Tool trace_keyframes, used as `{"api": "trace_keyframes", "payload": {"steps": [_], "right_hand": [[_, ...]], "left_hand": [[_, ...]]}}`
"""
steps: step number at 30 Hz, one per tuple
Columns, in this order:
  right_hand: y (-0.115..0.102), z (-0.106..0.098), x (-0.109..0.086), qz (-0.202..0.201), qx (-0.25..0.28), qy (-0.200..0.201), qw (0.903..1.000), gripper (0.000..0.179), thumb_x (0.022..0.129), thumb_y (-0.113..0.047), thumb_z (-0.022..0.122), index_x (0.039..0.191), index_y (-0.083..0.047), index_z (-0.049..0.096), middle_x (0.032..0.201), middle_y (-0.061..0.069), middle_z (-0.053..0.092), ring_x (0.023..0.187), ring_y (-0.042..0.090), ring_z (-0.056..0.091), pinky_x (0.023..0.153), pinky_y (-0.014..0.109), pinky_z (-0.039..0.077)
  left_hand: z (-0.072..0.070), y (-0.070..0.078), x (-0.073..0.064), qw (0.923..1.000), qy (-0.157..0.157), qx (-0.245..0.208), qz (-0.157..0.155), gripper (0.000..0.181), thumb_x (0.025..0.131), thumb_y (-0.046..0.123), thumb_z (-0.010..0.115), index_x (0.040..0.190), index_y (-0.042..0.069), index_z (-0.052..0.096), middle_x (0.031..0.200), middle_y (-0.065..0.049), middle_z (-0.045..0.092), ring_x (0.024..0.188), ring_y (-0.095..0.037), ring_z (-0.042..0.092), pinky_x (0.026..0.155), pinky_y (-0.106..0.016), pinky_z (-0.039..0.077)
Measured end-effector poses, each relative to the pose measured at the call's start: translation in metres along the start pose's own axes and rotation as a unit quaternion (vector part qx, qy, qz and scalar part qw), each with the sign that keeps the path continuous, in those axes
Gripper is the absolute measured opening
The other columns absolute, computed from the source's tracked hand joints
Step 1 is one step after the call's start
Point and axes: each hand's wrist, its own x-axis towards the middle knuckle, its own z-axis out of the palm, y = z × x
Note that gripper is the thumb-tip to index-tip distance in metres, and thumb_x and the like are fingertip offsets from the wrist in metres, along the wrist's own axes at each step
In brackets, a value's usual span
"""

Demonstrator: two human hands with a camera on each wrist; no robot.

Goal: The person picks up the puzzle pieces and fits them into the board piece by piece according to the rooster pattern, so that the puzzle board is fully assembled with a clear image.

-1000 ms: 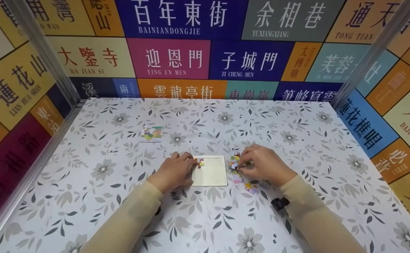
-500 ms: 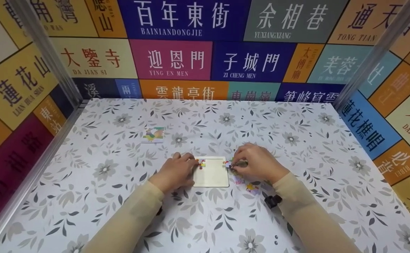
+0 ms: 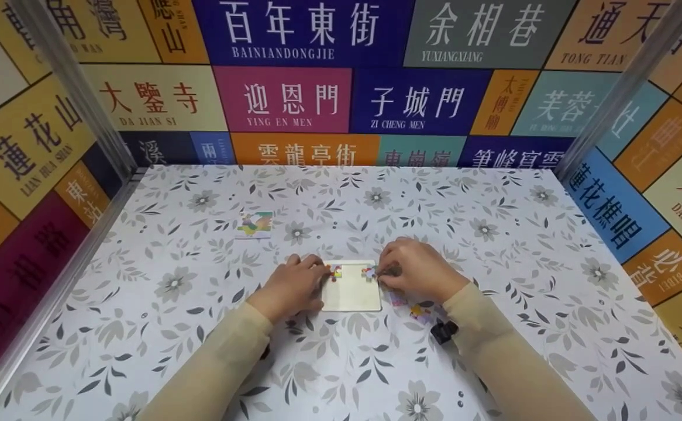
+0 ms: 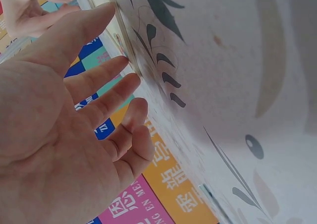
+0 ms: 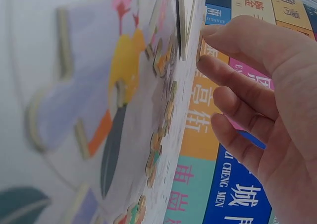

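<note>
A shallow cream puzzle tray lies between the hands in the head view. My left hand rests at its left side, thumb and fingertips touching the edge, with fingers fairly straight in the left wrist view. A small colourful jigsaw piece sits in the tray's upper left corner, by the left index finger. At the upper right corner, my right hand pinches another jigsaw piece between thumb and index finger, over the tray. That piece is hidden in the right wrist view.
Loose jigsaw pieces lie right of the tray, partly under the right hand; several show in the right wrist view, including a purple and yellow piece. A square picture card lies farther back left. Sign-printed walls surround the floral tabletop.
My right hand has taken a jigsaw piece from the loose ones and moved left, bringing it over the tray's upper right corner. The left hand has stayed at the tray's left side.
</note>
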Motion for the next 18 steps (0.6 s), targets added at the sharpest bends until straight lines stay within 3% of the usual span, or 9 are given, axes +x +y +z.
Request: {"api": "trace_keyframes", "payload": {"steps": [6,18], "right_hand": [[-0.003,0.000,0.005,0.008,0.010,-0.011,0.9999,0.005,0.089,-0.026,0.079,0.092,-0.026,0.083,0.101,-0.012,0.070,0.095,0.010,0.061,0.087,0.035,0.054],[-0.014,0.007,0.020,-0.033,0.010,-0.016,0.9993,0.005,0.089,-0.022,0.079,0.092,-0.022,0.084,0.097,-0.006,0.072,0.090,0.014,0.064,0.082,0.035,0.055]], "left_hand": [[-0.001,0.001,0.002,0.9997,-0.018,0.003,-0.014,0.066,0.087,0.034,0.083,0.146,0.018,0.058,0.148,-0.004,0.053,0.124,-0.033,0.050,0.103,-0.051,0.047],[-0.002,0.002,0.003,0.9998,-0.019,-0.005,-0.010,0.062,0.087,0.032,0.083,0.143,0.018,0.060,0.147,-0.006,0.054,0.123,-0.034,0.051,0.102,-0.052,0.047]]}}
